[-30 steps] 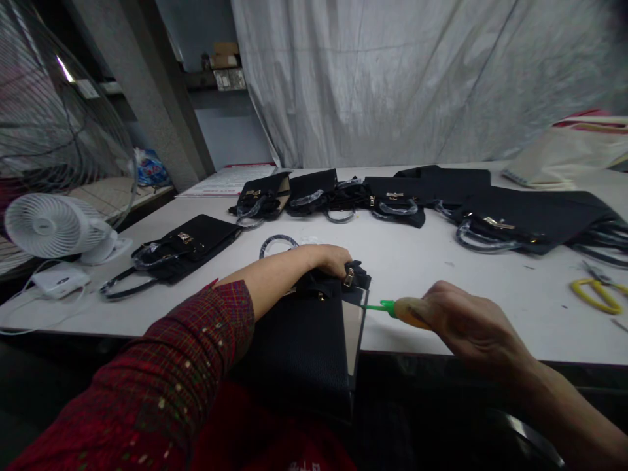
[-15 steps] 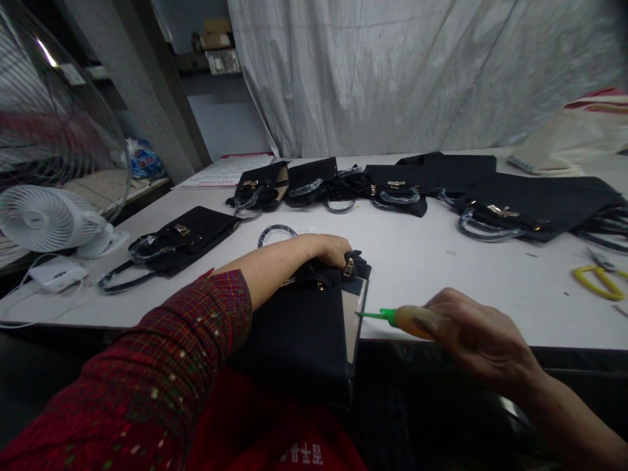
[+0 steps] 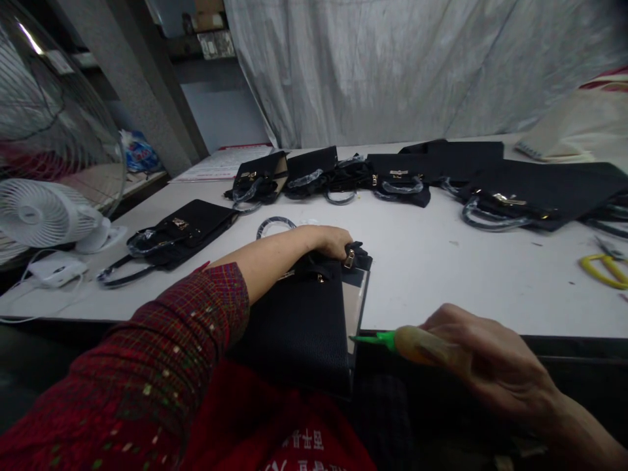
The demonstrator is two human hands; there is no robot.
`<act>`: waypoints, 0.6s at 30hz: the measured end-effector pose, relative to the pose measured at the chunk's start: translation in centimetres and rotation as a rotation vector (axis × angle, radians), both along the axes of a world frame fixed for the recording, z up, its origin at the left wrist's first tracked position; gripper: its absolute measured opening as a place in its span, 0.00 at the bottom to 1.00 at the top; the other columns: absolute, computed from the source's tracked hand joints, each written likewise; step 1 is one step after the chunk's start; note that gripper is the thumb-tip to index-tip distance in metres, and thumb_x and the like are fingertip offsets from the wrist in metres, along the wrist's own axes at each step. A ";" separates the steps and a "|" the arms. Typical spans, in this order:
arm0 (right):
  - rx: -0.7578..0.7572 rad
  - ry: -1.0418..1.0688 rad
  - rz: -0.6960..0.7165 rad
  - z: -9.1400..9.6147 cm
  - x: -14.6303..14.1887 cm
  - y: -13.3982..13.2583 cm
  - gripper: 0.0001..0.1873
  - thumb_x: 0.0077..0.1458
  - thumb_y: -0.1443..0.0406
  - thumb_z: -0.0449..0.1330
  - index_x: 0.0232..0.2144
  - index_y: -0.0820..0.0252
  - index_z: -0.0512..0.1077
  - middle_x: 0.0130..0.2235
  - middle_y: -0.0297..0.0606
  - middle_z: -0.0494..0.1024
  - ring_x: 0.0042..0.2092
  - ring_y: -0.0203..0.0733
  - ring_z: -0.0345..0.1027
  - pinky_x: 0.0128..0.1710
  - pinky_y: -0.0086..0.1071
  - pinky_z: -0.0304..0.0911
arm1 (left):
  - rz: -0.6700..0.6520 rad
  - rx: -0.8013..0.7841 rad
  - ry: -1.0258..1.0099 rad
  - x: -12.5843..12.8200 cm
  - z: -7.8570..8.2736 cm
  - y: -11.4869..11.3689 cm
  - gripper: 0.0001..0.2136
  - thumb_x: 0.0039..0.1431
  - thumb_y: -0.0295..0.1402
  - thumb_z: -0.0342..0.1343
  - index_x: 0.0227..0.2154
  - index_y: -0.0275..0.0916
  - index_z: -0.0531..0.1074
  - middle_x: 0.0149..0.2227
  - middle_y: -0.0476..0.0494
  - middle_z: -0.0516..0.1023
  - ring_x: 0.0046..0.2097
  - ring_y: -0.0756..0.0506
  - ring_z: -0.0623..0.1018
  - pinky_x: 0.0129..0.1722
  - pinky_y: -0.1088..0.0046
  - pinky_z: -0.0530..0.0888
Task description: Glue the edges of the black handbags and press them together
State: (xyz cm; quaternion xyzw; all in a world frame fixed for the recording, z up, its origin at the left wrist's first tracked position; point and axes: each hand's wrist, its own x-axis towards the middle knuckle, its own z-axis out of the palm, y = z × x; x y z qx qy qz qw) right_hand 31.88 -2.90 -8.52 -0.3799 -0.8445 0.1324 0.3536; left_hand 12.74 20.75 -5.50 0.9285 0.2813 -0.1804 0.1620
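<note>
A black handbag lies across the front edge of the table, its beige side panel showing on the right. My left hand is closed on the top of this bag near a gold zipper pull; the fingertips are partly hidden. In my right hand is a glue bottle, yellowish and soft-looking, with a green nozzle. The nozzle tip points left and is at the bag's side panel, near its lower part. Whether it touches cannot be made out.
Several black handbags with plastic-wrapped handles lie along the back of the white table. Another handbag is at left, near a small white fan. Yellow-handled scissors lie at the right edge. A pale cloth bag sits behind.
My right hand has moved the glue bottle down along the bag's side panel, toward me. My left hand keeps its hold on the bag. The view has shifted slightly.
</note>
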 end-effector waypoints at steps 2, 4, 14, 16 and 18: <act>0.026 -0.013 -0.041 0.1 -0.1 -0.2 0.08 0.57 0.70 0.53 0.38 0.56 0.68 0.30 0.36 0.71 0.28 0.36 0.68 0.24 0.28 0.61 | 0.007 -0.018 -0.002 0.0 0.0 0.0 0.19 0.46 0.38 0.56 0.41 0.36 0.76 0.37 0.40 0.79 0.33 0.45 0.74 0.33 0.70 0.71; 0.053 -0.004 -0.087 0.1 -0.1 -0.4 0.08 0.57 0.70 0.54 0.39 0.57 0.68 0.31 0.37 0.72 0.28 0.36 0.68 0.24 0.28 0.62 | 0.012 -0.021 0.000 0.0 0.0 0.0 0.19 0.46 0.37 0.56 0.41 0.36 0.76 0.37 0.40 0.78 0.33 0.45 0.74 0.33 0.70 0.71; -0.036 0.058 -0.091 -0.3 -0.3 -1.4 0.09 0.57 0.70 0.55 0.40 0.55 0.69 0.32 0.39 0.73 0.30 0.40 0.70 0.25 0.29 0.65 | 0.023 0.004 0.013 0.0 0.3 -0.3 0.19 0.47 0.37 0.56 0.42 0.36 0.76 0.39 0.39 0.79 0.34 0.45 0.74 0.34 0.71 0.70; -0.071 0.066 -0.056 -0.3 -0.4 -1.6 0.09 0.58 0.70 0.54 0.40 0.55 0.69 0.32 0.38 0.72 0.29 0.39 0.69 0.25 0.29 0.64 | 0.021 -0.002 0.006 0.0 0.3 -0.3 0.19 0.47 0.37 0.56 0.43 0.36 0.76 0.39 0.40 0.79 0.34 0.45 0.74 0.35 0.71 0.70; -0.063 0.068 -0.043 -0.2 -0.6 -1.8 0.09 0.58 0.70 0.53 0.40 0.55 0.69 0.32 0.38 0.72 0.29 0.38 0.69 0.25 0.28 0.64 | 0.024 -0.012 0.001 0.0 0.2 -0.2 0.19 0.47 0.36 0.56 0.43 0.35 0.76 0.38 0.39 0.78 0.35 0.44 0.74 0.36 0.69 0.71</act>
